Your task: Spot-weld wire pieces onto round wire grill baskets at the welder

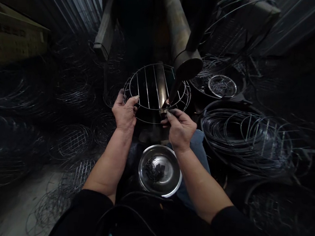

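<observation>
A round wire rack (146,81) with parallel bars sits between the arms of a machine that looks like a spot welder. My left hand (125,109) is closed on the rack's left rim, thumb on top. At the rim's near right side my right hand (181,126) pinches close to the upper electrode tip (167,103); what its fingertips hold is too small to make out. Under the rack runs the lower metal arm (162,83). A steel bowl (159,187) with thin dark wire pieces (154,169) rests below my hands.
The thick upper machine arm (179,24) reaches toward me above the rack. To the right, a wide pan (204,136) holds many wire rings (227,138). Behind it a small round dish (223,86) holds small metal pieces. Finished-looking wire racks (74,140) pile up at left.
</observation>
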The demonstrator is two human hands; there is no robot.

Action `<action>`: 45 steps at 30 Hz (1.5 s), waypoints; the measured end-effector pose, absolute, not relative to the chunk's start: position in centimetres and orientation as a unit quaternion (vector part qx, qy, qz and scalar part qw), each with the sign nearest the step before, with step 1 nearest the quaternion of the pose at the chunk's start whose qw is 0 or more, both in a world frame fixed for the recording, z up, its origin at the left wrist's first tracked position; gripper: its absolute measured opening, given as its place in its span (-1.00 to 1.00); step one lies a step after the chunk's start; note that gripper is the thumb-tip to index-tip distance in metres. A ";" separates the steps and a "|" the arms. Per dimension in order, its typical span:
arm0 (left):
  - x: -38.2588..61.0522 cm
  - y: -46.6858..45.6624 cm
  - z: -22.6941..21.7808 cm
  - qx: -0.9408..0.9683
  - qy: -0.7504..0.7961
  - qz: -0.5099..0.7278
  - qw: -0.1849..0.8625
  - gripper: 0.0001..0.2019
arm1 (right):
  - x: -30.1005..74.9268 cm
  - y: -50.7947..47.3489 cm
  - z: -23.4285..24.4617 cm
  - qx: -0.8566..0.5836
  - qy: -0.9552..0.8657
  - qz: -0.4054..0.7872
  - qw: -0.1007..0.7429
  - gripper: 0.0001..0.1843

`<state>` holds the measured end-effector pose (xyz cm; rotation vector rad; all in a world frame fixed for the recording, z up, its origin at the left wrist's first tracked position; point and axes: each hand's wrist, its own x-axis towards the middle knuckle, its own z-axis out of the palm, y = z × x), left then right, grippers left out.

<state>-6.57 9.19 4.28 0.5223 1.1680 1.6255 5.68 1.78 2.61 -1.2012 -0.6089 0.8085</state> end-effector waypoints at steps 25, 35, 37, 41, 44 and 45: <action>-5.8 10.3 4.2 0.223 0.501 0.663 0.510 -0.31 | 8.8 1.5 1.1 -0.619 -0.468 0.234 0.585 -0.81; -5.7 10.2 4.5 0.222 0.496 0.666 0.511 -0.39 | 8.8 2.0 1.7 -0.627 -0.479 0.239 0.566 -0.86; -5.7 10.3 4.3 0.227 0.486 0.666 0.518 -0.46 | 8.8 2.1 1.7 -0.629 -0.485 0.235 0.560 -0.85; -5.5 10.4 3.7 0.236 0.493 0.668 0.506 -0.59 | 9.1 2.0 1.8 -0.632 -0.501 0.213 0.551 -0.86; -5.7 10.5 3.5 0.236 0.499 0.661 0.508 -0.62 | 9.3 0.6 1.6 -0.636 -0.515 0.180 0.546 -0.83; -6.0 10.5 3.4 0.237 0.493 0.662 0.512 -0.64 | 9.3 -0.3 1.4 -0.642 -0.521 0.162 0.539 -0.79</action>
